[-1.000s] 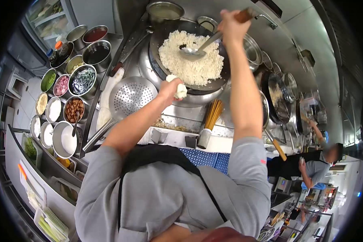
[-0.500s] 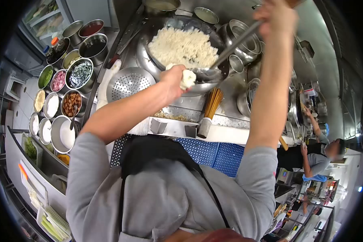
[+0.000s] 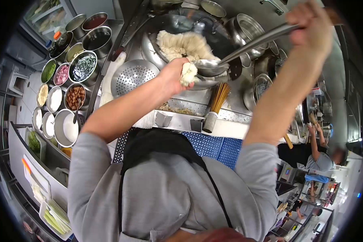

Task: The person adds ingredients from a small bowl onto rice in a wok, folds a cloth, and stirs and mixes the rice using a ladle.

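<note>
A wok (image 3: 218,38) sits on the stove with a mass of white rice (image 3: 185,45) bunched toward its far left side. My left hand (image 3: 174,76) is closed on a folded white cloth (image 3: 188,74) at the wok's near rim; the cloth hides the part of the rim beneath it. My right hand (image 3: 310,30), raised at the upper right, is wrapped round the handle end of a long metal ladle (image 3: 256,42). The ladle's bowl lies low at the near side of the wok, close beside the cloth and below the rice.
A perforated strainer (image 3: 134,76) lies left of the wok. A bamboo brush (image 3: 219,99) stands at the stove's front edge. Steel pots of ingredients, including diced brown pieces (image 3: 75,97), line the left. Stacked strainers (image 3: 250,28) sit right. A co-worker (image 3: 320,159) stands far right.
My right hand has moved right and slightly down, drawing the ladle handle lower. The rice has shifted into a raised, smeared heap. My left hand stays on the cloth.
</note>
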A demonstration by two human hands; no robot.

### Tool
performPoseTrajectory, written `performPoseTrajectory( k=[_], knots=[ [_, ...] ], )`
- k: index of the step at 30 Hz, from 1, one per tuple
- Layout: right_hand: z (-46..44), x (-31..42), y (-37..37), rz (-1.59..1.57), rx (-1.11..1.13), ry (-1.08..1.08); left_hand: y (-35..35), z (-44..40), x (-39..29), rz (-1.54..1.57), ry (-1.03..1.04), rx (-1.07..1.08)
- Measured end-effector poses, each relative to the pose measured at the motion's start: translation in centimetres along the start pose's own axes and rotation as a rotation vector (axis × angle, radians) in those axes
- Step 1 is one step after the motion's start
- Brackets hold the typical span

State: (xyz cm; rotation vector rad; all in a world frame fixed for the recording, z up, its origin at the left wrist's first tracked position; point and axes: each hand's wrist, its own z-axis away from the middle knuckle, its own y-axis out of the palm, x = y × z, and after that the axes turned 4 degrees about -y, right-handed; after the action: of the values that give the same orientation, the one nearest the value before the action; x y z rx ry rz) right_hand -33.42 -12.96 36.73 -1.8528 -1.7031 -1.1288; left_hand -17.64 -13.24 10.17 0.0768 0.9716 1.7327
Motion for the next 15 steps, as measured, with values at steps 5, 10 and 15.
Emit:
performPoseTrajectory(
  k=[5, 10, 15],
  knots=[
    [5.2, -13.1, -1.5, 0.352, 0.186, -0.311, -7.1, -6.5, 9.1, 0.023, 0.222, 0.114],
    [15.5, -6.1, -0.9, 0.609, 1.539, -0.203, -4.8, -1.6, 6.4, 0.203, 0.280, 0.237],
    [20.5, -10.1, -7.8, 1.190, 1.344, 0.448, -2.7, -9.9, 1.5, -0.004, 0.262, -0.074]
  ],
)
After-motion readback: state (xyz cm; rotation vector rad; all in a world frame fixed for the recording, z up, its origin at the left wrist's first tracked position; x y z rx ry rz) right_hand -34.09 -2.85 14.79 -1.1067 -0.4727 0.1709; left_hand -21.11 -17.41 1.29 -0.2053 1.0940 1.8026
